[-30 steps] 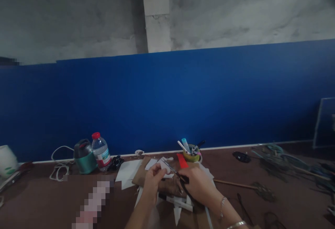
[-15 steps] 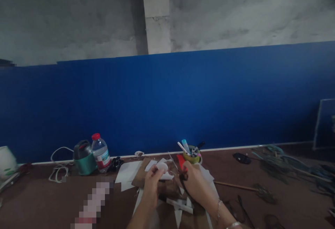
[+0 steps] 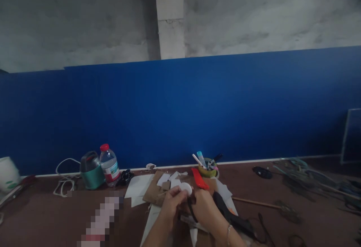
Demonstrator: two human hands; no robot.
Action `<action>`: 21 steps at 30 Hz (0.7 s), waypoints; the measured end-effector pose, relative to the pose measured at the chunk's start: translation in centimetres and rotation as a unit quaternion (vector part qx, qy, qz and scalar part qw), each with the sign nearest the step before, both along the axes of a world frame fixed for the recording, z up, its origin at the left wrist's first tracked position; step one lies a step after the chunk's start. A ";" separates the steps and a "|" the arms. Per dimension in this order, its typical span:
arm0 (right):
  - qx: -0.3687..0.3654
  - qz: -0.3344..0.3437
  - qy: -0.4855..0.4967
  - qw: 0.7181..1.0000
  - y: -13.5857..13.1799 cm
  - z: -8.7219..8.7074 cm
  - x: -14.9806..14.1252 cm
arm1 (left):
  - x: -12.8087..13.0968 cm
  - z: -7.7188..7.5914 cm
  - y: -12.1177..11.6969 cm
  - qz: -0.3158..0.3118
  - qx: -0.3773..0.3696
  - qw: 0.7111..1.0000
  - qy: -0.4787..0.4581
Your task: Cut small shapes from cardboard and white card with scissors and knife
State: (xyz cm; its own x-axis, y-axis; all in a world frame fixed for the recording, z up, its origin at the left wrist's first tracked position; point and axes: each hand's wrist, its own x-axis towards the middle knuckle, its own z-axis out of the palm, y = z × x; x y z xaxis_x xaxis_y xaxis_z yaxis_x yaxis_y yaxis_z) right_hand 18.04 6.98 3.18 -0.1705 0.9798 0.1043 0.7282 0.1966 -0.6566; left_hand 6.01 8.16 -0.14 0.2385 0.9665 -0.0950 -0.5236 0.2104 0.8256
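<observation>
Disc (image 3: pixel 186 189) x1, wht, in L fingers (image 3: pixel 174 193); scissors (image 3: pixel 191 210) x1, R fingers (image 3: pixel 199 199).

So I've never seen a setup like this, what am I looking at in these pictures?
There's no machine here, just a person at work. Every picture comes from one camera worn on their head, looking forward and down. The bare left hand pinches a white disc; the right hand holds a dark-handled tool, mostly hidden. Around them on the brown table are white paper, a red piece, a black tool, a pen-filled pot and a red-capped bottle.
</observation>
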 end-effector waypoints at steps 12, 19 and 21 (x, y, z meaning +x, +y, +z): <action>-0.243 0.130 0.349 0.896 0.4 -0.9 1.2 | -0.3 -0.6 -0.2 -0.018 -0.004 0.996 -0.083; -0.199 0.031 0.271 0.941 0.6 -0.2 1.3 | -0.2 -0.1 0.5 0.076 0.009 0.997 -0.021; -0.097 -0.030 0.154 0.983 0.6 0.3 1.5 | -0.2 0.2 0.7 0.146 0.003 0.989 0.030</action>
State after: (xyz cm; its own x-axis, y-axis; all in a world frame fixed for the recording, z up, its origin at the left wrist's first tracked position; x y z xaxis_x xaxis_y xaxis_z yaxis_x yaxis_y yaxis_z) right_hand 19.58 7.58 3.52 -0.1021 0.9936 -0.0480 0.4953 0.0089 -0.8687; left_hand 5.79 8.86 0.02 -0.0569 0.9938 -0.0954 -0.5110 0.0531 0.8579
